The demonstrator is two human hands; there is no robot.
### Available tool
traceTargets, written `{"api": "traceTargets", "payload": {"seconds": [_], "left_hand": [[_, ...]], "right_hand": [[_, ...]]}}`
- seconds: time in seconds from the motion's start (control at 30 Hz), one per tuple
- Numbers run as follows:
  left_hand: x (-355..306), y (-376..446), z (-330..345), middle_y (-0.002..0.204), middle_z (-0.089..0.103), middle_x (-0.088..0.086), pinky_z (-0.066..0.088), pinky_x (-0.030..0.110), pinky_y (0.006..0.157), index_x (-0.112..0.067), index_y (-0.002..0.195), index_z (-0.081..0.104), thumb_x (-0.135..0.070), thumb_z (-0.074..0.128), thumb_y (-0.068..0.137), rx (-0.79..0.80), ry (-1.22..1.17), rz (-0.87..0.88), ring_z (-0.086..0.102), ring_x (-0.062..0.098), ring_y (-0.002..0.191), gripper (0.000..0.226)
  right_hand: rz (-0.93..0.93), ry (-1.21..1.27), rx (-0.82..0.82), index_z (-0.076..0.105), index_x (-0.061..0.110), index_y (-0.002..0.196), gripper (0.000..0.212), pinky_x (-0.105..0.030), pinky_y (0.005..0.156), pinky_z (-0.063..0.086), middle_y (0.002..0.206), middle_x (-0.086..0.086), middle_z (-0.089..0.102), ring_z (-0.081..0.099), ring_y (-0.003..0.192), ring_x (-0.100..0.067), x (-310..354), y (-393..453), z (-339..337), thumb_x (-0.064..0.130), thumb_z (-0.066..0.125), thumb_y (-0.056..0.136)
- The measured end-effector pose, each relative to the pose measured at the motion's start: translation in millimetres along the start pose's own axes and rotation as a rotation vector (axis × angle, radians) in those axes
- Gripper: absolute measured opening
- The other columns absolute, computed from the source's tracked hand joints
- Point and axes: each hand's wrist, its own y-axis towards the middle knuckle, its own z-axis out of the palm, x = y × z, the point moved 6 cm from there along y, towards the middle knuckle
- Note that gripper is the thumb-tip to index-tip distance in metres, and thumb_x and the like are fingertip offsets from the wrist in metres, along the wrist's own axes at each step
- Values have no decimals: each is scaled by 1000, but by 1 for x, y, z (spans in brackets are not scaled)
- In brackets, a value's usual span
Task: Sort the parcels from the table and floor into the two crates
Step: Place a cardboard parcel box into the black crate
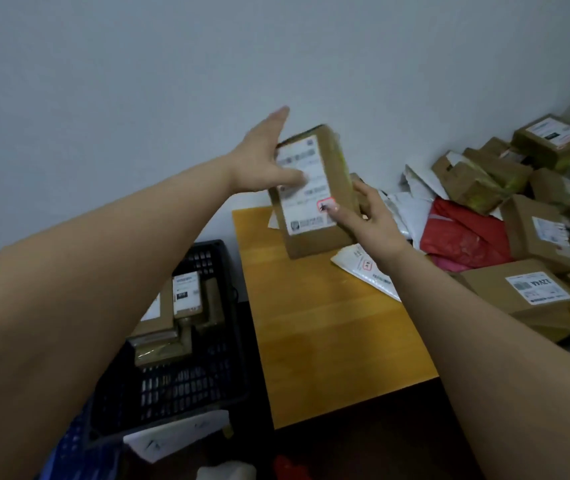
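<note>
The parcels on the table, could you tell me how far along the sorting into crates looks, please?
Done: several cardboard boxes already lie in the black crate left of the table. In hand: one labelled box is held up between the left hand and right hand. Left: a large pile of parcels covers the table's right end, plus a white mailer.

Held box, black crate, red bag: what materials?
Held box: brown cardboard, matte, with a white paper label. Black crate: likely moulded plastic, given its lattice walls. Red bag: probably thin plastic film; it looks crumpled and slightly glossy.
</note>
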Motion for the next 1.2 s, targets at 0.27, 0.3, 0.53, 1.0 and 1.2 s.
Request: {"api": "traceTargets", "payload": {"seconds": [0.27,0.3,0.53,1.0,1.2], "left_hand": [[4,-25,70,119,67,-15,42,56,100,-53,139,32,-48,70,82,60,-849,-221,63,17,110,68],[5,-26,71,118,67,-14,42,55,100,-55,138,33,-47,70,83,40,-857,-221,64,17,109,66],[21,-42,64,117,69,-10,51,36,79,-56,139,34,-45,71,82,-39,-824,-256,70,9,95,68],[203,-126,-12,115,64,0,56,44,88,-30,131,46,-70,56,81,-176,-714,-717,69,23,96,64],[310,-163,5,116,62,1,55,46,89,-27,133,47,-57,63,85,-72,-750,-873,63,24,103,59]], "right_hand": [[23,280,-94,47,30,137,59,-48,91,55,143,-6,46,58,120,-21,11,4,-15,58,59,85],[22,285,-94,48,30,135,59,-49,91,55,141,-6,48,58,119,-22,9,5,-16,58,57,84],[23,287,-17,57,32,125,59,-52,96,51,118,3,68,64,111,-18,0,13,7,66,51,77],[355,214,316,46,20,135,66,-49,88,55,129,-3,58,60,112,-24,-30,49,228,60,60,85],[540,201,272,45,22,129,59,-36,71,55,114,1,57,59,99,-17,-89,48,321,57,63,85]]}}
